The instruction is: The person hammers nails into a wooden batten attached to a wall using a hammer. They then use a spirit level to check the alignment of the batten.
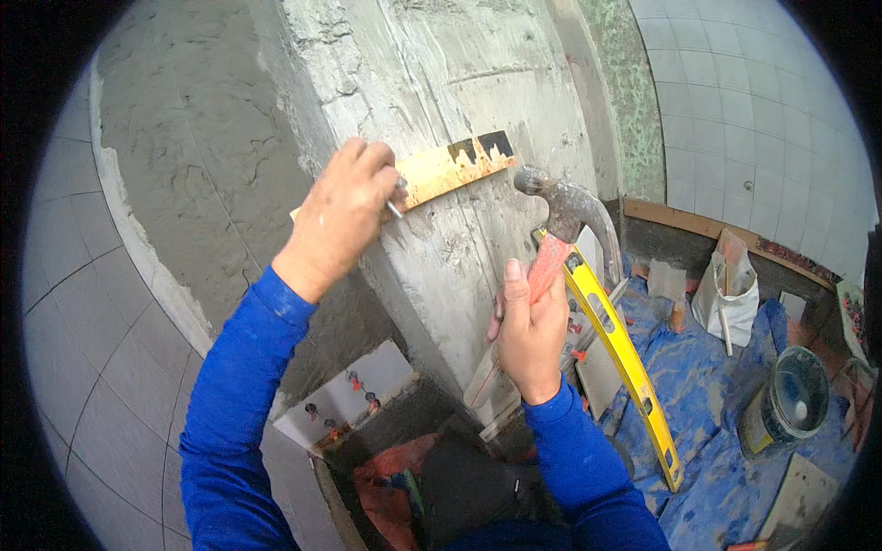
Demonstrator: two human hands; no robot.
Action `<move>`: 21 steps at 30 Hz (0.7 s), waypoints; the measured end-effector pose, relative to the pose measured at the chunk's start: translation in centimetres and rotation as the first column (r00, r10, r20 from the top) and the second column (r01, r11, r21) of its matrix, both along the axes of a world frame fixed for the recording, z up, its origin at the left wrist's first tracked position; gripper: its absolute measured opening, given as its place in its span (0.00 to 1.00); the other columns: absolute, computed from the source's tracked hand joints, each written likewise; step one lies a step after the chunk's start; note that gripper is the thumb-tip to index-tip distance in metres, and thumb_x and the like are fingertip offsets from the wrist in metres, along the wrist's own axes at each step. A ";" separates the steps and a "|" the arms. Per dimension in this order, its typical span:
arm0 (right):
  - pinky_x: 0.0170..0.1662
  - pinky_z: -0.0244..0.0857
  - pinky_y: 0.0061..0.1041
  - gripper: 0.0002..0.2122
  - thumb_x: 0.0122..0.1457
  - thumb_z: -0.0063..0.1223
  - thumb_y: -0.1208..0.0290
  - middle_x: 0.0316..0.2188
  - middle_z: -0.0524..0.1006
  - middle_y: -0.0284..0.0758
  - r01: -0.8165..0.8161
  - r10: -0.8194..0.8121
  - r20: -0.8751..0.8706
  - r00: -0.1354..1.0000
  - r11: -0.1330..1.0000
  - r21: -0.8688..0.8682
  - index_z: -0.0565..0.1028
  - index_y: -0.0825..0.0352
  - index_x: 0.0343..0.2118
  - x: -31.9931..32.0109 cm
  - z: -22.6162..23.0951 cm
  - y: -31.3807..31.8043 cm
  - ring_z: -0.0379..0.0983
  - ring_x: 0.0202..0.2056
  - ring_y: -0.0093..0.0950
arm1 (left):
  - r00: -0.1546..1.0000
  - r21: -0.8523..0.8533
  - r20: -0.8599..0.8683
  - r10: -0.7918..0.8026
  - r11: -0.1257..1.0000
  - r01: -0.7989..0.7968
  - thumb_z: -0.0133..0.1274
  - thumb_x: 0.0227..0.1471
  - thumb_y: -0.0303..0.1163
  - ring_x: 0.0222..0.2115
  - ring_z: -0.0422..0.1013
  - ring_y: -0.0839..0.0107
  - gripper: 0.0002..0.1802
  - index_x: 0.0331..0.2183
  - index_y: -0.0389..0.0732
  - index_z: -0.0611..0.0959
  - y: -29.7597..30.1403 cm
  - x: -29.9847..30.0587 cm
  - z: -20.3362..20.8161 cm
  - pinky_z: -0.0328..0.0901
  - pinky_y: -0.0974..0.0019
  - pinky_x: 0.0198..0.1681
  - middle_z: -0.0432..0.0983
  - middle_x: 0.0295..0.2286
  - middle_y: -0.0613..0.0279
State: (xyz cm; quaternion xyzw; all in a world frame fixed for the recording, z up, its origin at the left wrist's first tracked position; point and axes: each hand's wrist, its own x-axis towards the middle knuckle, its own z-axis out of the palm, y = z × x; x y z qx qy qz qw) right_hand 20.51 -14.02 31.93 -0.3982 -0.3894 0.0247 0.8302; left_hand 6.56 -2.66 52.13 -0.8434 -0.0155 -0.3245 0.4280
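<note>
Flanking hands (340,216), nail (394,209) between, hammer (562,216) right.

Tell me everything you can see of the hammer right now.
The hammer is a claw hammer with a grey, mortar-stained metal head and a reddish handle. The right hand grips the handle low down, holding it about upright, head uppermost, striking face turned left toward the wooden strip that the left hand presses against the concrete column. Its face hangs apart from the strip.
</note>
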 end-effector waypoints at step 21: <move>0.36 0.69 0.49 0.17 0.67 0.54 0.63 0.31 0.79 0.55 -0.005 0.045 0.214 0.976 0.983 -0.183 0.70 0.75 0.45 0.1 2.1 3.9 0.78 0.36 0.56 | 0.912 -0.463 0.250 0.325 0.867 -0.182 0.49 0.62 0.34 0.31 0.75 0.39 0.12 0.31 0.36 0.79 -0.3 -5.8 -1.7 0.69 0.45 0.35 0.77 0.29 0.40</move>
